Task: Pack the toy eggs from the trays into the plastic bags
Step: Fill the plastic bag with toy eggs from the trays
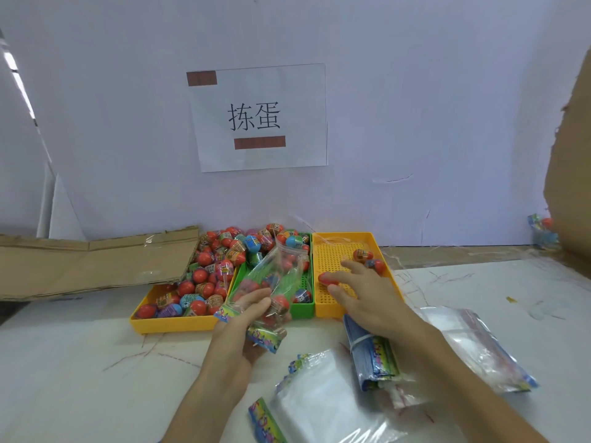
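My left hand (246, 324) holds a clear plastic bag (268, 282) with a few toy eggs inside, its mouth tilted up over the green tray (303, 310). My right hand (361, 289) reaches into the right yellow tray (329, 251) and pinches a red toy egg (327, 278) between thumb and fingers. Two more eggs (367, 259) lie at that tray's far right. The left yellow tray (172, 324) is heaped with several coloured eggs (217, 266).
Stacks of empty plastic bags (374, 356) lie on the white table near my right arm, with more bags (319, 401) at the front and others (479, 346) to the right. Flattened cardboard (89, 263) rests at the left, a cardboard sheet (572, 155) at the right. A paper sign (259, 118) hangs on the wall.
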`<state>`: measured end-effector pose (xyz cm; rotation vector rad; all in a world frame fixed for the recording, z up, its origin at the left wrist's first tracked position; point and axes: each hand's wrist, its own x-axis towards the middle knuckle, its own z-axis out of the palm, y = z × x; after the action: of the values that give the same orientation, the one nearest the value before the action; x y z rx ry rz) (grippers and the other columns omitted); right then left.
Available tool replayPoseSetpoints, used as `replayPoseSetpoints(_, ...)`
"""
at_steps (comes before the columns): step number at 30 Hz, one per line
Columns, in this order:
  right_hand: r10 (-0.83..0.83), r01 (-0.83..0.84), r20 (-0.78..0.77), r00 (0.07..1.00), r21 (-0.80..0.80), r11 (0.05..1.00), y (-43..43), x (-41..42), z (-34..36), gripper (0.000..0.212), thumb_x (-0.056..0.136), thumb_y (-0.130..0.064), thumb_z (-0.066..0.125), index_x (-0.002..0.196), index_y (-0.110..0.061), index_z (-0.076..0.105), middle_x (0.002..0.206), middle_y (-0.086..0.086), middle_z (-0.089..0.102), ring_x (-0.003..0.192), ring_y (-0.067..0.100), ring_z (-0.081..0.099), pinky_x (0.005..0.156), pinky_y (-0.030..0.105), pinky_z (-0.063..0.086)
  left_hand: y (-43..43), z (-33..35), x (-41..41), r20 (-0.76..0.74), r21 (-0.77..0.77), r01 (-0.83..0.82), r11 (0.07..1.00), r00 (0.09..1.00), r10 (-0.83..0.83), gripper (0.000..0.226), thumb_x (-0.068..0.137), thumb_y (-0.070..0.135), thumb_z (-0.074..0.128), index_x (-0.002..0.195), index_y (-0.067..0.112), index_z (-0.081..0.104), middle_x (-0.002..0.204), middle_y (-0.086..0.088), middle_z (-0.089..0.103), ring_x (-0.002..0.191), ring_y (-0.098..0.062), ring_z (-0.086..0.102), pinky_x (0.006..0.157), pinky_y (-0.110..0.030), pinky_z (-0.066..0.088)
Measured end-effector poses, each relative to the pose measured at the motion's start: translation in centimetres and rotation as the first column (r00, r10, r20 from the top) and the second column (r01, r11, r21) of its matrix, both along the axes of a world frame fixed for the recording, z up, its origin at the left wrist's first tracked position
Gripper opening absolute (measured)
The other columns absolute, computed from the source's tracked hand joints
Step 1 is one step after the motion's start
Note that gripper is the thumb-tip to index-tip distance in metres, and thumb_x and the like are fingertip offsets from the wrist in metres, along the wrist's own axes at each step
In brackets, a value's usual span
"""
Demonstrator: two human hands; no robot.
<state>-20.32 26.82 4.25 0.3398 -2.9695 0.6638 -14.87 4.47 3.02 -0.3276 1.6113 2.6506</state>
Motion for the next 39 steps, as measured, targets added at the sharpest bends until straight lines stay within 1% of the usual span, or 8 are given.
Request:
replayPoseSetpoints(4,0.012,-0.032,0.159,0.987,0.128,0.991,-0.4,-0.3,-0.1,0.048,0.105,-0.058,0.022,0.149,-0.048,0.038,0.168,-0.004,0.017,0.153,0.023,0.020,0.119,0.054,0.016,0.2,0.5,0.5,-0.028,-0.014,0.040,0.999,0.999,-0.040,0.044,0.071,0.021,0.075,0.114,0.013,0.073,0.105,-0.016,0.077,0.083,-0.031,0.076,0.064,-0.033,0.060)
replayPoseSetpoints(9,0.012,-0.022,0.105,0.994,0.091,0.996,-0.7,-0.1,-0.1,0.047,0.106,-0.054,0.029,0.148,-0.040,0.043,0.153,-0.004,0.040,0.138,0.021,0.041,0.113,0.051,0.030,0.5,0.8,0.7,-0.023,0.019,0.068,0.998,0.997,-0.067,0.046,0.073,0.027,0.074,0.117,0.015,0.073,0.102,-0.016,0.077,0.069,-0.021,0.070,0.060,-0.028,0.055)
replayPoseSetpoints(12,-0.034,0.017,-0.084,0.996,-0.203,0.979,-0.4,0.1,-0.2,0.035,0.103,-0.042,0.051,0.138,-0.036,0.054,0.130,-0.006,0.053,0.117,0.017,0.055,0.101,0.039,0.045,0.4,0.7,0.7,-0.018,0.032,0.071,0.997,0.997,-0.071,0.041,0.077,0.030,0.072,0.115,0.016,0.074,0.099,-0.011,0.077,0.068,-0.018,0.067,0.065,-0.030,0.052)
replayPoseSetpoints(15,-0.170,0.019,-0.256,0.952,-0.501,0.865,-0.3,0.3,0.0,0.028,0.095,-0.026,0.069,0.121,-0.034,0.063,0.099,-0.010,0.065,0.087,0.007,0.061,0.072,0.008,0.046,0.3,0.7,0.8,-0.016,0.038,0.063,0.997,0.998,-0.062,0.032,0.075,0.032,0.075,0.104,0.018,0.081,0.092,-0.008,0.075,0.067,-0.016,0.066,0.072,-0.033,0.050)
replayPoseSetpoints(19,-0.277,-0.060,-0.337,0.900,-0.725,0.686,-0.4,0.7,0.8,0.010,0.090,-0.031,0.075,0.097,-0.036,0.069,0.076,-0.008,0.065,0.071,0.010,0.060,0.059,0.016,0.049,0.4,0.6,0.9,-0.032,0.013,0.090,0.996,0.995,-0.090,0.030,0.076,0.030,0.075,0.102,0.018,0.082,0.090,-0.005,0.075,0.071,-0.015,0.066,0.076,-0.033,0.049)
replayPoseSetpoints(24,-0.176,-0.190,-0.343,0.923,-0.802,0.566,-0.5,1.3,1.8,0.012,0.092,-0.022,0.073,0.098,-0.033,0.074,0.091,-0.006,0.072,0.083,0.014,0.065,0.069,0.021,0.054,0.3,0.2,0.7,-0.077,-0.097,0.121,0.988,0.989,-0.129,0.041,0.074,0.033,0.072,0.113,0.021,0.078,0.095,-0.001,0.078,0.077,-0.015,0.067,0.074,-0.033,0.049)
replayPoseSetpoints(29,-0.096,-0.132,-0.258,0.961,-0.738,0.661,-1.2,1.4,1.4,0.023,0.087,-0.019,0.076,0.099,-0.039,0.072,0.084,-0.018,0.071,0.078,0.007,0.064,0.072,0.023,0.054,0.2,-0.1,0.2,-0.060,-0.029,0.102,0.994,0.993,-0.104,0.040,0.075,0.023,0.072,0.114,0.014,0.077,0.115,-0.010,0.076,0.106,-0.025,0.072,0.096,-0.042,0.052)
replayPoseSetpoints(39,-0.067,-0.068,-0.159,0.985,-0.716,0.695,-1.1,1.1,0.9,0.012,0.083,-0.032,0.082,0.085,-0.026,0.072,0.080,-0.015,0.075,0.081,0.002,0.070,0.072,0.015,0.049,0.3,0.0,0.5,-0.115,-0.128,0.171,0.977,0.976,-0.186,0.047,0.079,0.023,0.070,0.127,0.020,0.069,0.118,-0.008,0.075,0.102,-0.035,0.074,0.078,-0.035,0.060)
